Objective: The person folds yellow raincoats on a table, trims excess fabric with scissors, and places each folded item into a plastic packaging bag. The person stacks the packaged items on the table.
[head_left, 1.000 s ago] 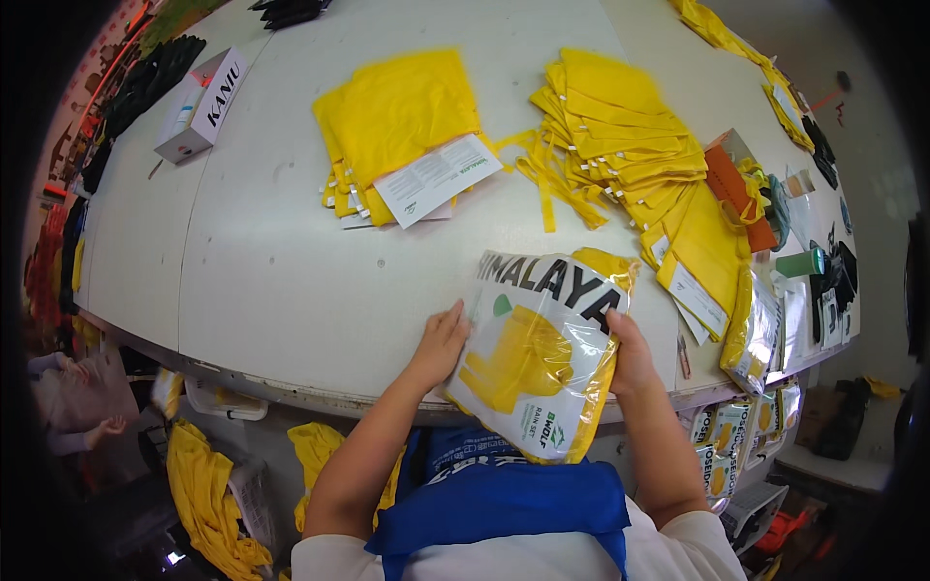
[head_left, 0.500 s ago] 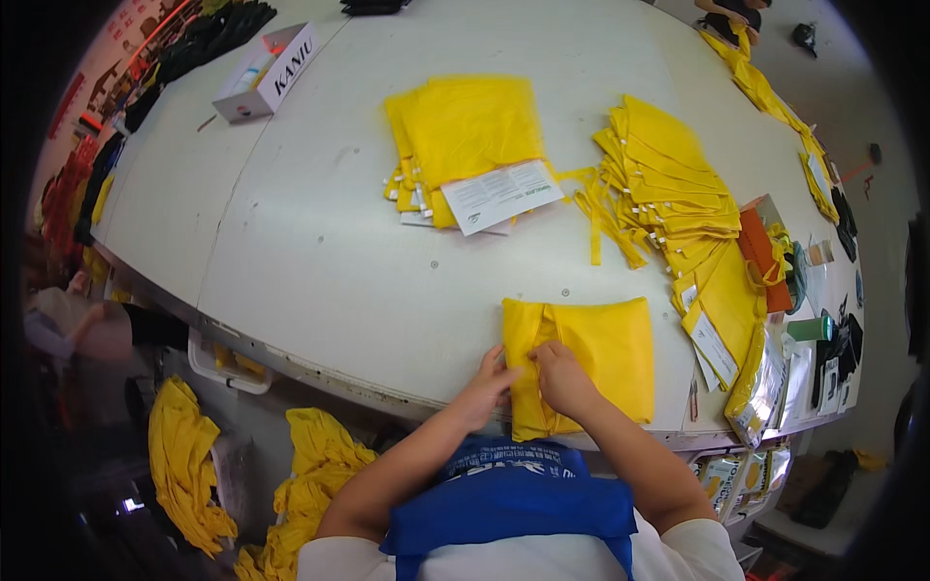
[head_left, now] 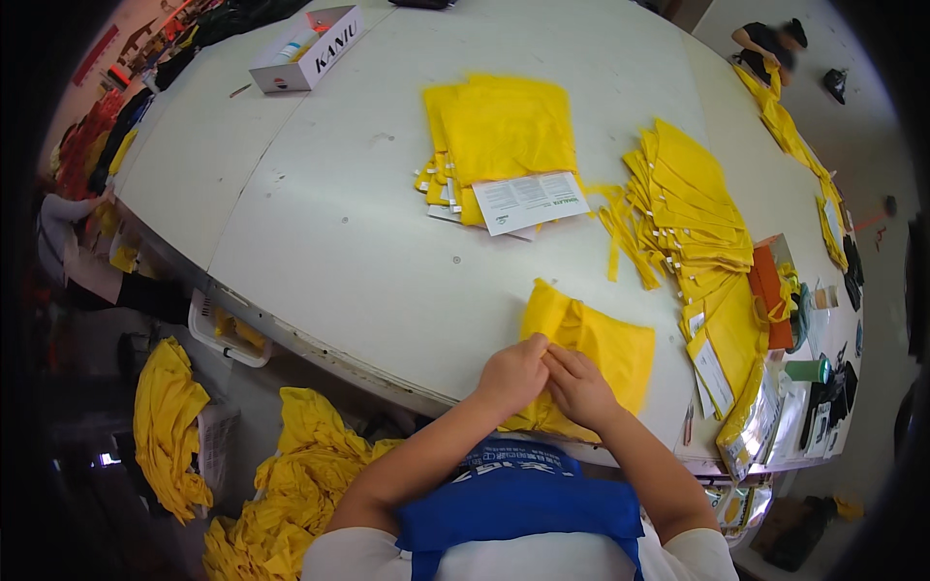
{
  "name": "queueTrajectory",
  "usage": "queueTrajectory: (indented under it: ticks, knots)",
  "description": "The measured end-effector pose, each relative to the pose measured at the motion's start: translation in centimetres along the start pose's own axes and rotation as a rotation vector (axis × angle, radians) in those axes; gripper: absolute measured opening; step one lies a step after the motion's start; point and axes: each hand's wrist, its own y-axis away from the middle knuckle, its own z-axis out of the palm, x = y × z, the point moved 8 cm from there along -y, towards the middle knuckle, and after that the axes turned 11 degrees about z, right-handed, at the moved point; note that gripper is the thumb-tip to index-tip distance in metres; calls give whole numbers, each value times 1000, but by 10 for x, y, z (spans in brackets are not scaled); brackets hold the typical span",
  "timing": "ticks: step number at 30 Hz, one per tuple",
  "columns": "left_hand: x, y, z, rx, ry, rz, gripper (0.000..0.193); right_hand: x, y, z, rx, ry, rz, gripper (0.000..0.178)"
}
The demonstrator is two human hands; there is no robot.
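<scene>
A folded yellow cloth piece (head_left: 620,351), perhaps an apron or garment, lies at the table's near edge. It sits slightly askew, its upper left corner raised. My left hand (head_left: 515,374) and my right hand (head_left: 581,387) meet over its left part. Both are closed, with fingertips pinched together on the yellow cloth. Just what part of it they grip is hidden by the hands. Farther off lies a stack of folded yellow cloth pieces (head_left: 513,126) with a white printed card (head_left: 533,201) on its near edge.
A fanned pile of yellow pieces with straps (head_left: 693,198) lies to the right, beside an orange box (head_left: 768,290), a green cylinder (head_left: 807,371) and small scissors (head_left: 689,423). A white box (head_left: 308,53) stands far left. Yellow cloth heaps (head_left: 291,474) lie below. Other people work around the table.
My hands have come together, the left moving in to meet the right. The folded cloth has turned and its far left corner has lifted. The whole view has shifted slightly.
</scene>
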Motion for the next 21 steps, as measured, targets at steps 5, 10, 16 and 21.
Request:
queueTrajectory:
  ticks: [5, 10, 16, 21]
  knots:
    - [110, -6, -56, 194, -14, 612, 18, -25, -12, -57, -47, 17, -238, 54]
    - [167, -15, -108, 220, 28, 783, 25, -76, -26, -130, 39, 152, -313, 66]
    - [170, -19, -134, 81, 86, 804, 31, -106, -43, -133, -174, -132, -192, 68]
    - [167, 3, -133, 74, 147, 868, 27, -118, -21, -122, -116, 200, -251, 57]
